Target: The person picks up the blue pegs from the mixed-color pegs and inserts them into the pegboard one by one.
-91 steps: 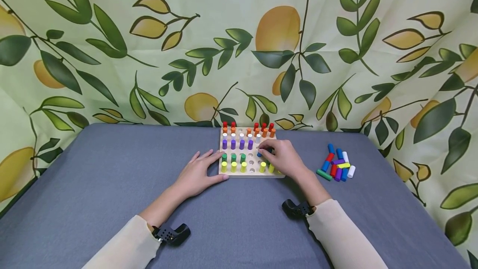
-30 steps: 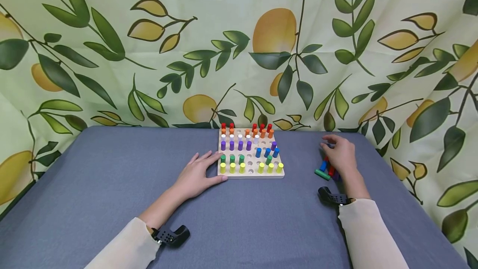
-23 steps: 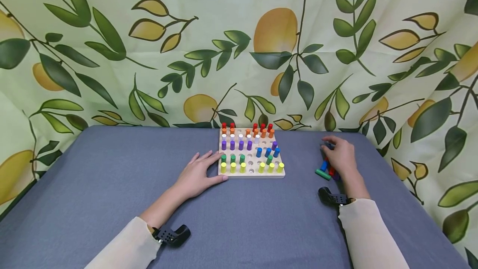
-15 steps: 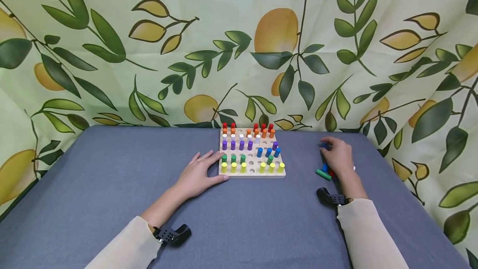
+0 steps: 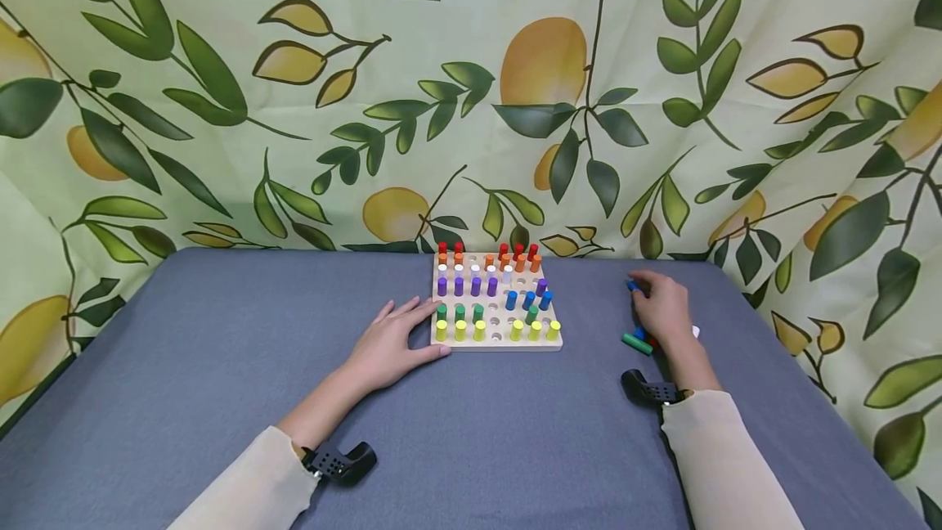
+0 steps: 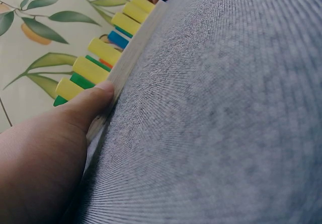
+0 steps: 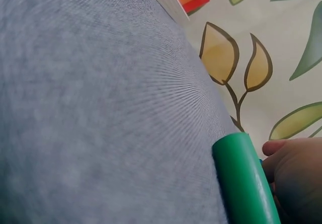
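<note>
My left hand (image 5: 393, 346) rests at the left edge of the wooden pegboard (image 5: 496, 346), its fingers fairly straight. In the left wrist view the thumb (image 6: 98, 100) touches the board's front side, close to the yellow pegs (image 6: 90, 70). Over the pile of loose pegs on the right, my right hand (image 5: 662, 307) pinches a blue peg (image 5: 631, 285) between thumb and fingertips. Beside that hand lies a green peg (image 5: 637, 343), large in the right wrist view. The hand covers most of the pile.
Coloured pegs stand in rows on the board, with several bare holes among them. A white peg (image 5: 696, 332) shows past the right hand. Blue-grey cloth (image 5: 471, 432) covers the table, and a leaf-patterned curtain (image 5: 441, 105) hangs behind it.
My right hand has left the board, where a blue peg now stands, and gone right to the pile. Lately it has shifted slightly left with another blue peg. The left hand stays put.
</note>
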A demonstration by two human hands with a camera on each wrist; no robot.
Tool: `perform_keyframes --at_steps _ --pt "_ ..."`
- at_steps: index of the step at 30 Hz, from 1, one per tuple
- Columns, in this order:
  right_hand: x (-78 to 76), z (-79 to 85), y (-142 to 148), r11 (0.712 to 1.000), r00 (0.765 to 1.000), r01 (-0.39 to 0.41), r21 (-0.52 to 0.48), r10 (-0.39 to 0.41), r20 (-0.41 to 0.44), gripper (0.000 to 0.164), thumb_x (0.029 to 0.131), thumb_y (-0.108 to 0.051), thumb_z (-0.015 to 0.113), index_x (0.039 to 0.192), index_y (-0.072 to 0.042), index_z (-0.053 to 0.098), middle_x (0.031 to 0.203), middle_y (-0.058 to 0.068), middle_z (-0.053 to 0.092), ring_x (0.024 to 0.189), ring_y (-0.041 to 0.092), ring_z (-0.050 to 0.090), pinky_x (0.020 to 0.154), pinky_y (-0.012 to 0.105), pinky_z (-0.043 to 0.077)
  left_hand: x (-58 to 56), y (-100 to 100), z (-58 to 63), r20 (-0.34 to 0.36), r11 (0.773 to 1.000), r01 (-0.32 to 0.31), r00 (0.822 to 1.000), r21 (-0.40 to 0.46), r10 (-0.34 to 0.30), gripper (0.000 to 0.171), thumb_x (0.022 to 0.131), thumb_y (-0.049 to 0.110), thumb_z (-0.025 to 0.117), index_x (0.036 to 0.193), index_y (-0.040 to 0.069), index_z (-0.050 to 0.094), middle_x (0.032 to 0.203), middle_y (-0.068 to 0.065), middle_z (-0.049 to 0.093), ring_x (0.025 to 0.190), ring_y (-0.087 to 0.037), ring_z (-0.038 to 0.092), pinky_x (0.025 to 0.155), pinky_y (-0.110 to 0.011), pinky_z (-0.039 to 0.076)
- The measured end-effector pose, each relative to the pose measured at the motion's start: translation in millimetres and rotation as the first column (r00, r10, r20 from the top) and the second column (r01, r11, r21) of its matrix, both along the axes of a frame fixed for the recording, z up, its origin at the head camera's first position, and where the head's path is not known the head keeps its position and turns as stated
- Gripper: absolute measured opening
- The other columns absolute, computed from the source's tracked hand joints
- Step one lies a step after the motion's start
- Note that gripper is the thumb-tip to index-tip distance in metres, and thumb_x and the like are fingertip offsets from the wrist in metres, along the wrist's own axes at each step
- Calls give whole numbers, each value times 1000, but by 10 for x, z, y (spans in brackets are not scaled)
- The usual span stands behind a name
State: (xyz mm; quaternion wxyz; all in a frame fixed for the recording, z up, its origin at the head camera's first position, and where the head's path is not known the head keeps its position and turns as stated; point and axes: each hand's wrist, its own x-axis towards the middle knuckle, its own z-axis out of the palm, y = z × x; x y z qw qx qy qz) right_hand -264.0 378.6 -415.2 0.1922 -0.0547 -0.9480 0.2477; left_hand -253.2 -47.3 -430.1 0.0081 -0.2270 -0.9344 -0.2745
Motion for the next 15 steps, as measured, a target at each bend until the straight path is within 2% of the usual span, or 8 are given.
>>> perform_keyframes --at_steps 4,11,15 --pt "-20 -27 -2 1000 999 -15 24 16 -32 35 95 1 54 127 6 66 118 33 68 107 48 65 90 61 53 0 -8 -16 -6 1000 -1 1000 2 1 75 87 56 73 150 22 51 153 -11 53 150 -33 40 128 -59 18" --pt "-22 -42 -17 999 988 -31 33 36 -149 27 94 1 61 119 5 71 108 29 69 98 45 68 87 59 54 0 -1 -30 -7 1000 -1 1000 1 1 75 87 56 73 150 22 52 152 -12 53 150 -33 40 128 -60 18" --pt "-15 -22 -42 998 985 -64 11 65 -162 26 93 0 64 118 4 72 111 27 69 98 44 70 86 58 57 5 8 -30 -10 1000 -1 1000 -1 1 75 87 56 73 150 22 52 152 -13 54 150 -33 40 128 -60 18"
